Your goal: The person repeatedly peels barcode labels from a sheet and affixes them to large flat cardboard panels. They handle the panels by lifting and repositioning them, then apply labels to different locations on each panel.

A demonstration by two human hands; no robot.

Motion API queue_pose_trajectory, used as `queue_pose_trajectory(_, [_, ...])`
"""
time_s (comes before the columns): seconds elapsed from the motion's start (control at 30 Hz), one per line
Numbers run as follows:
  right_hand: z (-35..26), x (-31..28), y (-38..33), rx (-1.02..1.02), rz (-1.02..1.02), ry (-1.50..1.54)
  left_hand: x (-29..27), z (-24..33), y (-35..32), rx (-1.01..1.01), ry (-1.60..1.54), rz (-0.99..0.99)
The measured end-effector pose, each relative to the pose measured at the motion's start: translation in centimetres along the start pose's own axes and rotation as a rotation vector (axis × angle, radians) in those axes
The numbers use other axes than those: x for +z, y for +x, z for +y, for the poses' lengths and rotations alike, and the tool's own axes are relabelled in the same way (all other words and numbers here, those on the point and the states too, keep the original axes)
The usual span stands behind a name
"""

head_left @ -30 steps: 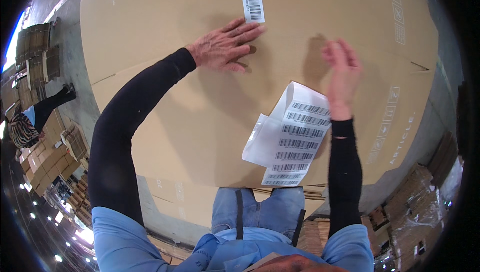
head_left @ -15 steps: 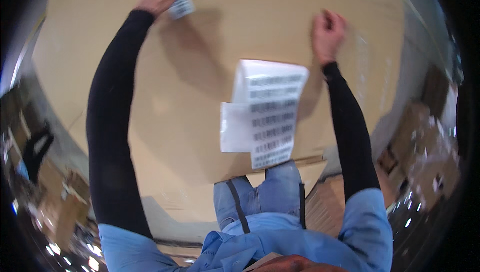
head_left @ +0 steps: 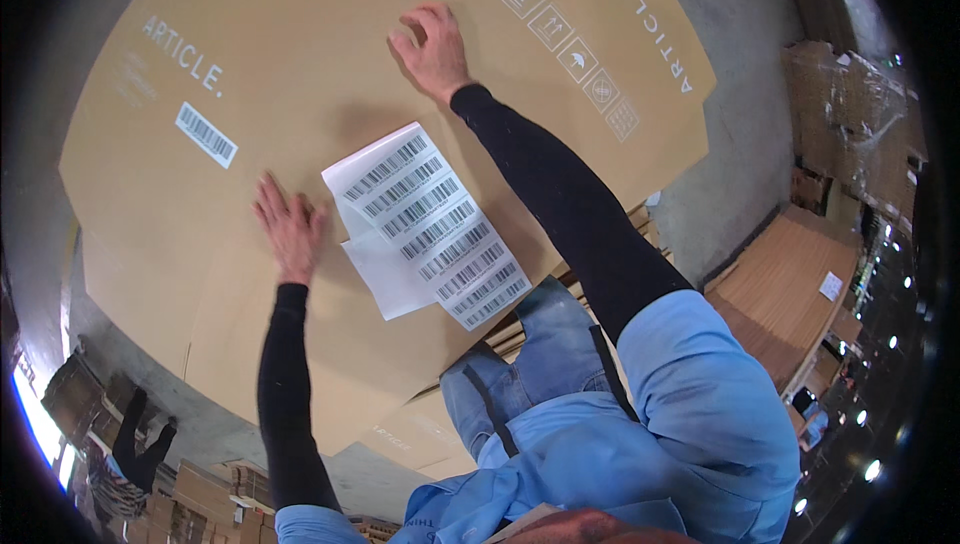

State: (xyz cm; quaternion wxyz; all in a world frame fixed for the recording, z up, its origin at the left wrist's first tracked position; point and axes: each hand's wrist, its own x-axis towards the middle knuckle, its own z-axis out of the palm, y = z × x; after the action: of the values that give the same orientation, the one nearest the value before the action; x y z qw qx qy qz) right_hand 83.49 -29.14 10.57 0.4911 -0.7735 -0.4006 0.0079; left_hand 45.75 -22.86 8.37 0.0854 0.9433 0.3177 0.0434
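Currently one barcode label (head_left: 206, 134) sits stuck at upper left of the flat cardboard carton (head_left: 330, 34). Left hand (head_left: 290, 227) flat, empty; right hand (head_left: 432, 47) fingers curled, pressing carton, holding nothing. Label sheet (head_left: 430, 227) lies centre frame, most labels apparently unused.

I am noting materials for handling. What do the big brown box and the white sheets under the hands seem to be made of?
The big brown box looks like corrugated cardboard, matte tan, with white printing. The white sheets look like paper label sheets with rows of black barcodes; a slight sheen suggests a peel-off backing, though that is uncertain.
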Motion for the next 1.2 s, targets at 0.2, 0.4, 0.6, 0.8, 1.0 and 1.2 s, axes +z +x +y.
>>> queue_pose_trajectory(0.2, [-0.2, -8.9, -11.0, 0.169, -0.081, -0.078, -3.1, 10.9, -13.6, -0.370, -0.438, -0.060])
queue_pose_trajectory(0.4, [3.3, -26.8, -23.6, 0.795, 0.166, -0.090, -3.0, 20.8, -13.1, -0.972, -0.814, 0.148])
queue_pose_trajectory(0.6, [4.6, -29.3, -26.6, 1.444, 0.111, 0.384, -1.7, 19.6, -5.8, -0.980, -0.381, 0.150])
queue_pose_trajectory(0.8, [5.9, -30.0, -27.7, 1.620, 0.141, 0.718, -0.8, 18.6, -6.7, -1.100, -0.631, 0.025])
queue_pose_trajectory(1.0, [5.0, -31.7, -26.3, 1.412, -0.298, 0.955, -1.1, 17.2, -10.3, -0.991, -1.361, -0.026])
queue_pose_trajectory(1.2, [5.2, -30.8, -26.9, 1.181, -0.390, 1.142, -4.8, 22.1, -30.5, -1.073, -1.889, 0.443])
